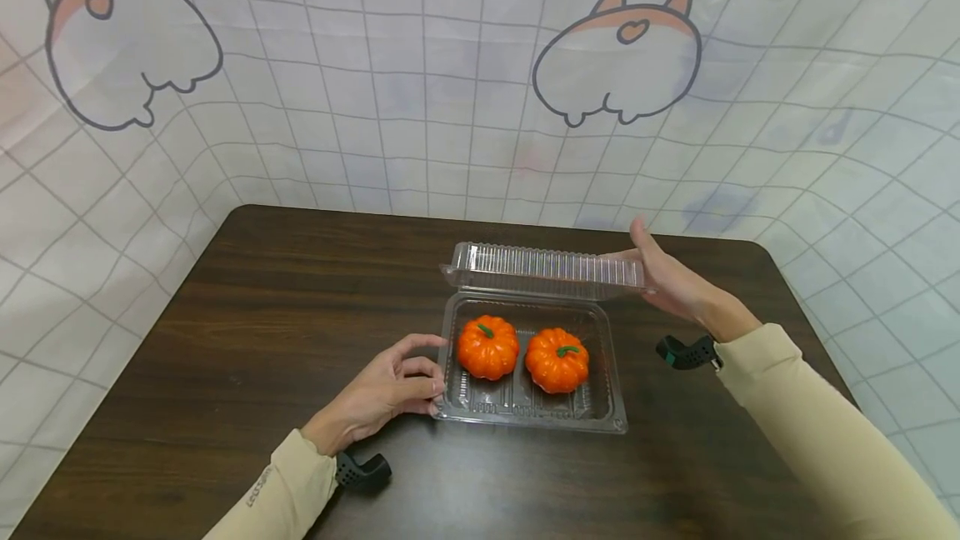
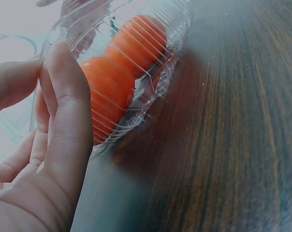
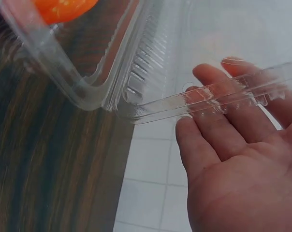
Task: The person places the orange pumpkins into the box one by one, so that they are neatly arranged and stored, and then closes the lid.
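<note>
A clear plastic clamshell box (image 1: 528, 421) lies on the table with its hinged lid (image 1: 543, 272) raised at the back. Two small orange pumpkins with green stems sit side by side in the base, one on the left (image 1: 487, 348) and one on the right (image 1: 557, 362). My left hand (image 1: 382, 394) pinches the box's left rim between thumb and fingers, as the left wrist view also shows. At the lid's right end is my right hand (image 1: 678, 282), thumb up. Its nearly straight fingers (image 3: 211, 125) lie behind the clear lid, seen through it in the right wrist view.
The dark wood-grain table (image 1: 300, 298) has rounded back corners. A white gridded cloth (image 1: 450, 107) with cartoon animal prints hangs behind it and along both sides. Each wrist wears a black band, one of them on the right (image 1: 686, 352).
</note>
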Demonstrator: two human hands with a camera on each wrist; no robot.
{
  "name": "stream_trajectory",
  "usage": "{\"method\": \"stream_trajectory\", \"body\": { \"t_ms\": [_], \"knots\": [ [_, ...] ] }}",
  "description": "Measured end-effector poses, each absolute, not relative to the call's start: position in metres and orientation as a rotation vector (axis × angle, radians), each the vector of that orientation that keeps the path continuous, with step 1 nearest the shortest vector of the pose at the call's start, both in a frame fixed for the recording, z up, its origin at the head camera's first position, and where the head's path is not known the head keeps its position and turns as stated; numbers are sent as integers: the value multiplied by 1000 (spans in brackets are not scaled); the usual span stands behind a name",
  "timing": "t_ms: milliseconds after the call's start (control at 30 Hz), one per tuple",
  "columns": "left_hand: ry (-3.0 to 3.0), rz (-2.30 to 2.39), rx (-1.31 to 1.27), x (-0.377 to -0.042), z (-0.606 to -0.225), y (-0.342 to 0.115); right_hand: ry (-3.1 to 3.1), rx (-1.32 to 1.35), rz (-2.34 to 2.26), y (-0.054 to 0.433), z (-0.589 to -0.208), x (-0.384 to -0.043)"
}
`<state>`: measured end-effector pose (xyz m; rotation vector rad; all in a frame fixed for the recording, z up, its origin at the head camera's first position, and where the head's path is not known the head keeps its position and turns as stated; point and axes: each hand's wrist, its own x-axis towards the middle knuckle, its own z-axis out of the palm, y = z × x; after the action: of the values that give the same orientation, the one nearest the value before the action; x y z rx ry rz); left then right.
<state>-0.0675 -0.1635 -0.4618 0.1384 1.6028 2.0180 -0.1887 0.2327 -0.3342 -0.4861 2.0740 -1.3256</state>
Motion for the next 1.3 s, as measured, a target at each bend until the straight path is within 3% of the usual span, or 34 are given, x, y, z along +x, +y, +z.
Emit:
{"method": "stream_trajectory", "body": {
  "t_ms": [300, 667, 1300],
  "knots": [
    [1603, 2016, 140, -67, -460, -163, 2213, -583, -1083, 231, -332, -180],
    [1591, 2024, 143, -68, -460, -161, 2261, -887, -967, 234, -339, -170],
    [1632, 2021, 89, -66, -459, -162, 2501, -935, -708, 222, -353, -147]
  ]
}}
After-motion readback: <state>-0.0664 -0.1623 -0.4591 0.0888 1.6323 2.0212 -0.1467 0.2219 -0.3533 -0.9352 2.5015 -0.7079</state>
